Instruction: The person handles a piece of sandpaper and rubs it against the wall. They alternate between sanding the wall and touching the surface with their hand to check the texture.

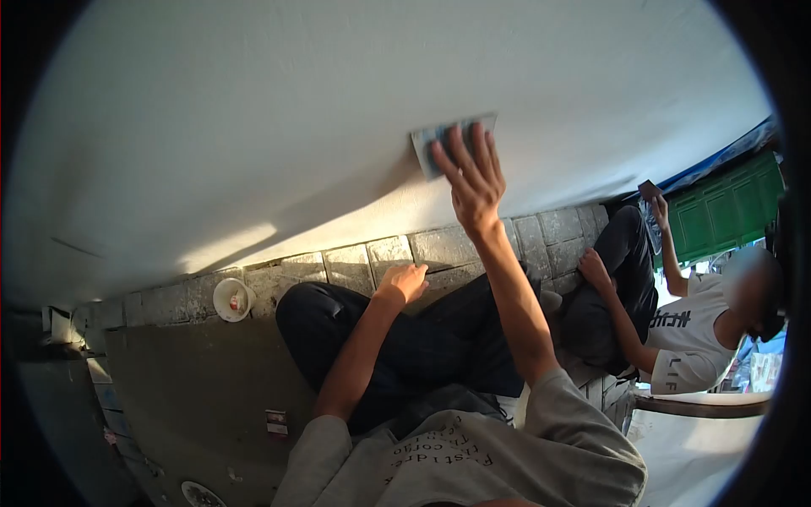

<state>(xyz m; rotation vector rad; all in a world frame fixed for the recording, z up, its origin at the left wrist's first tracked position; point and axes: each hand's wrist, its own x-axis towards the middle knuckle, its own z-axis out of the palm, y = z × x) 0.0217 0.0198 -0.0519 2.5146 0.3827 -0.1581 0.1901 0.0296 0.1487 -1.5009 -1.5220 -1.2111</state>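
Grey-blue abrasive sheet (439, 145): lies flat against the white wall (253, 127), above the row of grey bricks (439, 247). Right hand (471, 182): palm laid open on the sheet with fingers spread, pinning it to the wall by pressure rather than clenching it; the upper corners of the sheet show past the fingertips. Left hand (404, 283): rests just below the brick row on the person's dark-trousered knee (338, 325), fingers loosely bent, grasping nothing. White cup (232, 299): against the brick row, toward its left end, something red inside. Co-worker (684, 338): seated at the right end of the brick row in a white shirt, one raised hand holding a small dark pad (649, 189) above the bricks.
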